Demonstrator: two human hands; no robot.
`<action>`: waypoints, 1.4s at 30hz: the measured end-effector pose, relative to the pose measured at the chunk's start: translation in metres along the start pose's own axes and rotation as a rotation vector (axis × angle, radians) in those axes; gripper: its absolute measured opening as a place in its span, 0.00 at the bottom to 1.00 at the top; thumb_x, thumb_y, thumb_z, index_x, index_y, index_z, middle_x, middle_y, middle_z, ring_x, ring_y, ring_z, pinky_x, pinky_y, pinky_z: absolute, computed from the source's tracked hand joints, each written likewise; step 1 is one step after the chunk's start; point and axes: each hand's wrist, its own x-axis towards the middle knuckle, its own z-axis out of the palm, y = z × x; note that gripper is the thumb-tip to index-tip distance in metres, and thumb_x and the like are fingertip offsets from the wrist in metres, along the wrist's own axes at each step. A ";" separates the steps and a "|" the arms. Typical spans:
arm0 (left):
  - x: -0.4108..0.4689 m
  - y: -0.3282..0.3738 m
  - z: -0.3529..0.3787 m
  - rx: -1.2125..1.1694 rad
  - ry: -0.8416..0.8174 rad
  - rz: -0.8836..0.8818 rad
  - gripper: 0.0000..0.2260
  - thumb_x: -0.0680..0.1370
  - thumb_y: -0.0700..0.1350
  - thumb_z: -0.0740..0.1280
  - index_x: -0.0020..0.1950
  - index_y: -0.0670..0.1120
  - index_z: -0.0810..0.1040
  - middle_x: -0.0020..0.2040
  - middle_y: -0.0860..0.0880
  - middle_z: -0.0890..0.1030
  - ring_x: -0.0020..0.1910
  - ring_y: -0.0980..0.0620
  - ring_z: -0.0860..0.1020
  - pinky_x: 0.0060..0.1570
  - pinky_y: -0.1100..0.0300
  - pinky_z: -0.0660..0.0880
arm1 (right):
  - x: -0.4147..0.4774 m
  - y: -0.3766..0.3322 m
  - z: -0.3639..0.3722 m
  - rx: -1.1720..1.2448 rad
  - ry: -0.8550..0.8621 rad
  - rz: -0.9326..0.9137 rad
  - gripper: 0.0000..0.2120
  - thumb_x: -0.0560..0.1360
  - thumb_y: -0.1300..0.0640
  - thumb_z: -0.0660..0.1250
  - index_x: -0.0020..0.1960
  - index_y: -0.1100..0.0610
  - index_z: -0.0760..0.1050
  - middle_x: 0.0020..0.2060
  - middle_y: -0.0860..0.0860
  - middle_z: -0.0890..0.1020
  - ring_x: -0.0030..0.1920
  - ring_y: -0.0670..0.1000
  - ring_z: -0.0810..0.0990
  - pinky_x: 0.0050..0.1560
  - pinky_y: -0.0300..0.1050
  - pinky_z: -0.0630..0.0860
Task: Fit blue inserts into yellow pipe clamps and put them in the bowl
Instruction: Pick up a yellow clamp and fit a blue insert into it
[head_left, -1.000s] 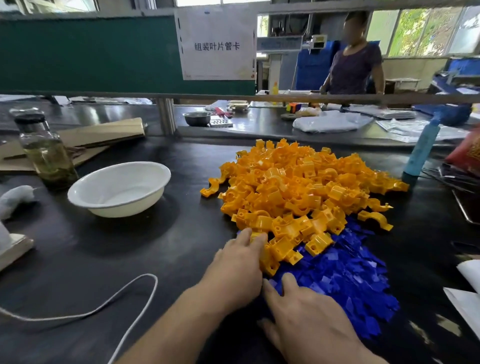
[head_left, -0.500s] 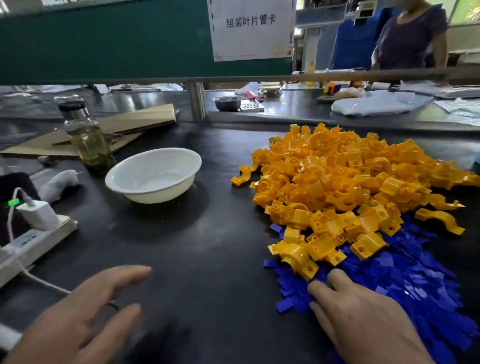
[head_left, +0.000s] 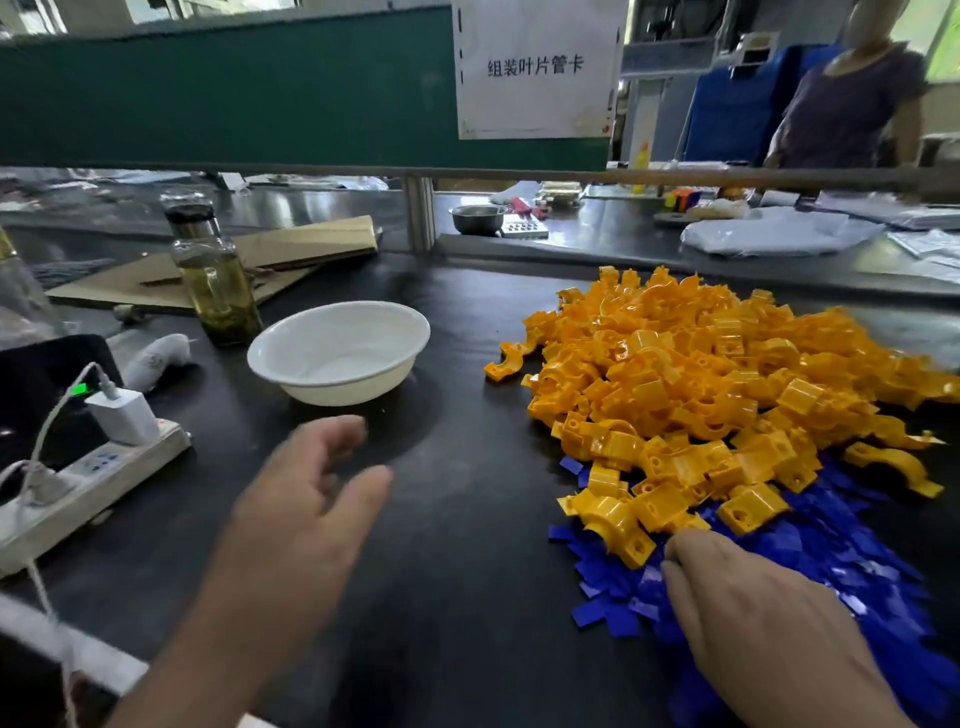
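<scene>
A big heap of yellow pipe clamps (head_left: 701, 374) lies on the black table at the right. Below it spreads a pile of flat blue inserts (head_left: 831, 551). The white bowl (head_left: 340, 351) stands left of the heap with nothing visible inside. My left hand (head_left: 306, 499) hovers over bare table in front of the bowl, fingers spread and blurred, holding nothing. My right hand (head_left: 753, 613) rests palm down on the blue inserts, fingertips at the near edge of the clamps; whatever its fingers touch underneath is hidden.
A glass bottle (head_left: 215, 275) of yellowish liquid stands behind the bowl, beside cardboard (head_left: 291, 249). A power strip with a white charger (head_left: 122, 415) and cable lies at the left edge. A green partition (head_left: 234, 88) and rail close the back; a person (head_left: 852, 104) stands beyond.
My left hand left the clamp heap, swung out to the left and has come back up toward the bowl. My right hand stayed on the blue inserts. The view shifted left.
</scene>
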 end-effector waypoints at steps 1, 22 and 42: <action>-0.001 0.020 0.029 0.007 -0.175 0.039 0.19 0.72 0.59 0.67 0.63 0.65 0.72 0.60 0.66 0.77 0.57 0.67 0.75 0.57 0.62 0.71 | 0.001 0.006 -0.001 -0.021 0.006 0.031 0.06 0.80 0.43 0.51 0.50 0.43 0.62 0.37 0.45 0.71 0.35 0.45 0.71 0.33 0.38 0.68; -0.007 0.035 0.166 0.036 -0.581 0.357 0.21 0.76 0.52 0.70 0.68 0.61 0.72 0.57 0.67 0.73 0.56 0.70 0.68 0.53 0.80 0.62 | 0.027 0.033 0.022 0.541 0.250 0.206 0.04 0.77 0.49 0.60 0.45 0.42 0.73 0.35 0.42 0.77 0.38 0.43 0.77 0.37 0.40 0.74; -0.012 0.044 0.159 -0.905 -0.735 -0.339 0.17 0.63 0.47 0.77 0.51 0.53 0.82 0.48 0.42 0.85 0.44 0.47 0.84 0.42 0.55 0.78 | 0.023 0.021 0.005 1.168 0.187 0.198 0.06 0.72 0.47 0.63 0.46 0.44 0.78 0.35 0.50 0.82 0.28 0.47 0.80 0.28 0.37 0.76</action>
